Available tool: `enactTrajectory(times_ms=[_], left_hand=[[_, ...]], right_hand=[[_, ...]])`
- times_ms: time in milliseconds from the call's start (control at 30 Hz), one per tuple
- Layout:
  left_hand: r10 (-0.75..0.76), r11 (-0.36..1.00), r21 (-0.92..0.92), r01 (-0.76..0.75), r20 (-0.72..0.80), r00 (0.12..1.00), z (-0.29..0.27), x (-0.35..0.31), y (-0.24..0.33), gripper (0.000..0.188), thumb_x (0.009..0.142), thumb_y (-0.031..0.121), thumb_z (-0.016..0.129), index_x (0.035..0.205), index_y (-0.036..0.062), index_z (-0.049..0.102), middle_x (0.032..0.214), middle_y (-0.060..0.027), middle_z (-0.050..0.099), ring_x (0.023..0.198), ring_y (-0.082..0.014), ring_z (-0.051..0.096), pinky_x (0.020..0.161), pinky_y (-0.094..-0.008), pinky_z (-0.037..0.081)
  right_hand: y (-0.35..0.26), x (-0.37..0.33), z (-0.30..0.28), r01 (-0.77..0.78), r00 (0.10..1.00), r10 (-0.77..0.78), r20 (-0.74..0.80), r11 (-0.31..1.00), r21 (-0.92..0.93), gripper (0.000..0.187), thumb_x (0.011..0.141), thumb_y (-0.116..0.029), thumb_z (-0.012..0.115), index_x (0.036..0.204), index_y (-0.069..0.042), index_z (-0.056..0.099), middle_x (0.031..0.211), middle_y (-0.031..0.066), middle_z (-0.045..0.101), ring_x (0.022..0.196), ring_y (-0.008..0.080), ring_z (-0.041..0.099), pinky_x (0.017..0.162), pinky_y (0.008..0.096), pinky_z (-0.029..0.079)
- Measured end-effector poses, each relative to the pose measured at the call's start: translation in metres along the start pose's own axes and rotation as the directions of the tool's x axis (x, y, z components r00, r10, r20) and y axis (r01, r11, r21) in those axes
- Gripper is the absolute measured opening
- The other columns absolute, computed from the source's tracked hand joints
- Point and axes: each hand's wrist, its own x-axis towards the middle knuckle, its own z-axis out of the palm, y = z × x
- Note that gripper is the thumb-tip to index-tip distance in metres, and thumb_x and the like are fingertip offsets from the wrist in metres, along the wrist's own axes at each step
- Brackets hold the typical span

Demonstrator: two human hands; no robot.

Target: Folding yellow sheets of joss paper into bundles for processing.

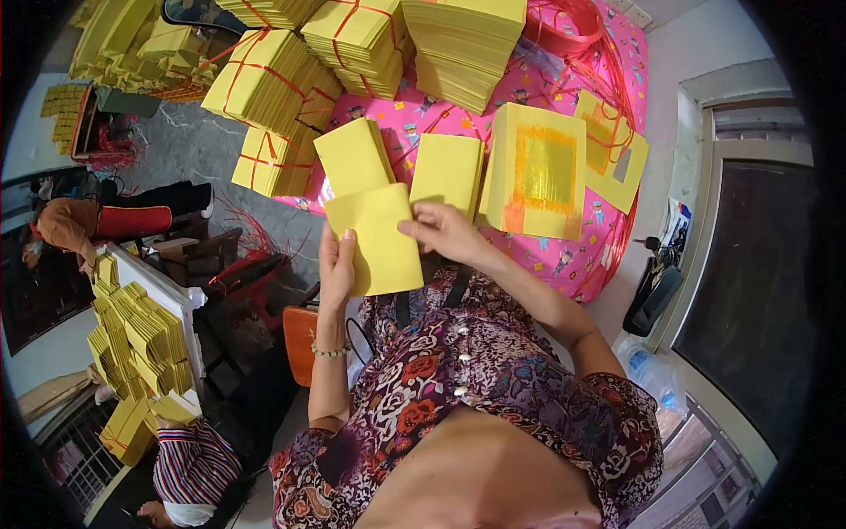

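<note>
In front of my chest I hold a flat yellow paper rectangle (377,251), slightly tilted, its thickness hard to make out. My left hand (337,256) grips it at the left edge, with the thumb on top. At the right edge, the fingers of my right hand (439,231) are closed on its upper side. Just beyond lie two small stacks of yellow paper, one at the left (354,152) and one at the right (446,169). Beside the right one stands a thicker yellow stack (507,132) with an orange-edged, shiny gold square on its top sheet.
Tall yellow paper bundles (264,75) tied with red string fill the far left of the pink patterned table (538,260). Red strings (608,62) hang at the far right. Two people (189,467) sit or stand at the left by a white table (189,309) holding more yellow paper.
</note>
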Motion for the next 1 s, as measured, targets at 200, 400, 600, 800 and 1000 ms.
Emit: enactTrajectory(times_ms=[200, 400, 600, 800, 1000], left_hand=[[-0.048, 0.995, -0.084, 0.053, 0.052, 0.997, 0.001, 0.009, -0.001, 0.042, 0.099, 0.013, 0.041, 0.139, 0.0025, 0.034, 0.131, -0.0081, 0.049, 0.117, -0.0149, 0.048, 0.098, -0.0304, 0.039], [-0.142, 0.978, -0.172, 0.121, -0.119, 0.983, -0.022, 0.053, -0.023, 0.038, 0.097, 0.009, 0.042, 0.134, 0.0012, 0.038, 0.127, -0.0109, 0.052, 0.112, -0.0181, 0.052, 0.095, -0.0315, 0.042], [-0.035, 0.999, -0.016, 0.034, -0.149, 0.988, -0.044, 0.123, -0.063, 0.034, 0.096, 0.008, 0.045, 0.129, -0.0001, 0.042, 0.121, -0.0100, 0.055, 0.108, -0.0186, 0.054, 0.093, -0.0320, 0.043], [-0.122, 0.992, 0.012, 0.124, -0.117, 0.986, -0.047, 0.154, -0.084, 0.032, 0.096, 0.009, 0.045, 0.127, 0.0006, 0.045, 0.120, -0.0088, 0.056, 0.108, -0.0181, 0.055, 0.092, -0.0315, 0.043], [-0.234, 0.960, -0.168, 0.224, -0.042, 0.971, -0.054, 0.156, -0.096, 0.032, 0.096, 0.010, 0.045, 0.127, 0.0010, 0.046, 0.119, -0.0081, 0.058, 0.107, -0.0184, 0.056, 0.092, -0.0318, 0.043]], right_hand=[[0.040, 0.041, -0.010, 0.075, 0.991, -0.087, -0.101, 0.990, -0.122, 0.027, 0.095, -0.024, 0.055, 0.106, 0.001, 0.061, 0.084, -0.0005, 0.065, 0.068, 0.0052, 0.057, 0.060, 0.0179, 0.044], [0.004, 0.070, -0.006, 0.010, 0.981, -0.034, -0.189, 0.992, -0.126, 0.062, 0.086, -0.039, 0.065, 0.123, 0.007, 0.047, 0.114, 0.0158, 0.059, 0.101, 0.0150, 0.057, 0.077, 0.0311, 0.050], [0.037, 0.146, -0.018, -0.086, 0.932, -0.089, -0.351, 0.887, -0.453, 0.100, 0.068, -0.051, 0.075, 0.127, 0.016, 0.031, 0.120, 0.0286, 0.052, 0.110, 0.0335, 0.056, 0.093, 0.0382, 0.044], [0.056, 0.182, -0.024, -0.303, 0.929, 0.209, -0.304, 0.902, -0.308, 0.103, 0.062, -0.049, 0.078, 0.124, 0.018, 0.032, 0.122, 0.0318, 0.050, 0.110, 0.0347, 0.056, 0.091, 0.0374, 0.046], [0.068, 0.185, -0.018, -0.342, 0.913, 0.271, -0.307, 0.916, -0.209, 0.086, 0.069, -0.043, 0.077, 0.122, 0.011, 0.036, 0.110, 0.0231, 0.058, 0.099, 0.0268, 0.061, 0.081, 0.0337, 0.050]])
